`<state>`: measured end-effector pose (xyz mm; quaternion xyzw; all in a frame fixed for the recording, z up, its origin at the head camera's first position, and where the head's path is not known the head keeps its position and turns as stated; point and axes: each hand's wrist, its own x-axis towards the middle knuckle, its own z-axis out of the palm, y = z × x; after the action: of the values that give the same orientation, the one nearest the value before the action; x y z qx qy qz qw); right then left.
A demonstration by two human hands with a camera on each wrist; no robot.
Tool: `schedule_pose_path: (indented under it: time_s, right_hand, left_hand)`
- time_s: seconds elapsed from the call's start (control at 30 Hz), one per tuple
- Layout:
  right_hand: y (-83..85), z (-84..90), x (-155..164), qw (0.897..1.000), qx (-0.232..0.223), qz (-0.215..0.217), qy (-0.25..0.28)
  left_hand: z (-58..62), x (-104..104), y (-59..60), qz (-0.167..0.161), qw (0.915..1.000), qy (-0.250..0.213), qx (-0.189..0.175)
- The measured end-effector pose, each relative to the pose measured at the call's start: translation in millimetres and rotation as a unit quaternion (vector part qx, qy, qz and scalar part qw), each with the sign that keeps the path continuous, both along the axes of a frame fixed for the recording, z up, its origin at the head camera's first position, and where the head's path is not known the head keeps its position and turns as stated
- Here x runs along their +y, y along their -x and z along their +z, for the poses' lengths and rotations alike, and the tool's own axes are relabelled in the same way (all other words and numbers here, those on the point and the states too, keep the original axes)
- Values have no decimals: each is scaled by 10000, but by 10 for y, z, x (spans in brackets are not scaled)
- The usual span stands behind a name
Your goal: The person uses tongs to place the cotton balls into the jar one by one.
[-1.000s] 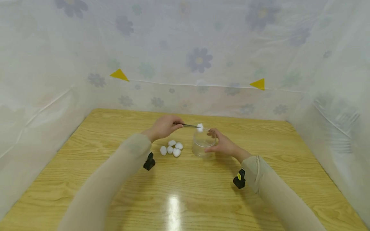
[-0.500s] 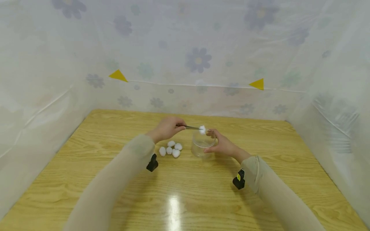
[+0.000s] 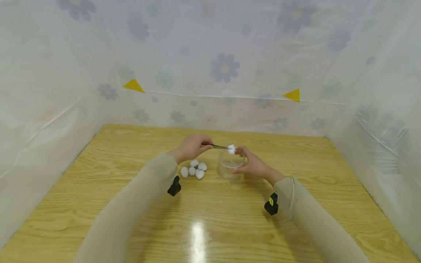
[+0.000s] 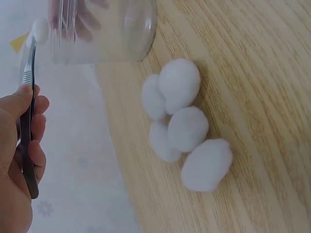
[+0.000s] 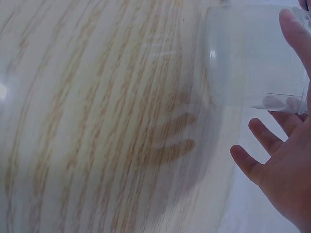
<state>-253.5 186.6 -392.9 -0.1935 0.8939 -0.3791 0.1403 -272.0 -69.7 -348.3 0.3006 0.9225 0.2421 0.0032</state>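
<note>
My left hand (image 3: 192, 147) pinches a pair of tweezers (image 4: 27, 111), dark at the handle and silvery toward the tips. A white cotton ball (image 3: 231, 149) is held at the tips, over the mouth of a clear jar (image 3: 225, 170). My right hand (image 3: 254, 164) grips the jar near its rim from the right, thumb in front and fingers behind; in the right wrist view the outer fingers (image 5: 262, 136) are spread off the wall. Several more cotton balls (image 4: 188, 129) lie clustered on the table left of the jar.
The wooden table (image 3: 230, 226) reaches back to a flowered plastic curtain (image 3: 184, 47), with plastic sheeting on both sides. Two yellow triangles (image 3: 292, 95) mark the back curtain. Small black devices (image 3: 174, 186) sit at both wrists.
My left hand has shifted slightly to the right, carrying the tweezers and cotton ball from the jar's rim to over its mouth. The right hand and jar look the same.
</note>
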Motion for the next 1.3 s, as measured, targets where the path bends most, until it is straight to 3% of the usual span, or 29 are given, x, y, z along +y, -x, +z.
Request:
schedule_pose_path:
  time_s: [0.83, 1.3]
  right_hand:
    - [23, -23, 11, 10000, -6, -19, -3]
    - [24, -20, 14, 10000, -33, 1, 27]
  left_hand:
    - [-14, 29, -27, -49, 9994, -61, -334]
    - [-30, -35, -17, -30, 9994, -74, -324]
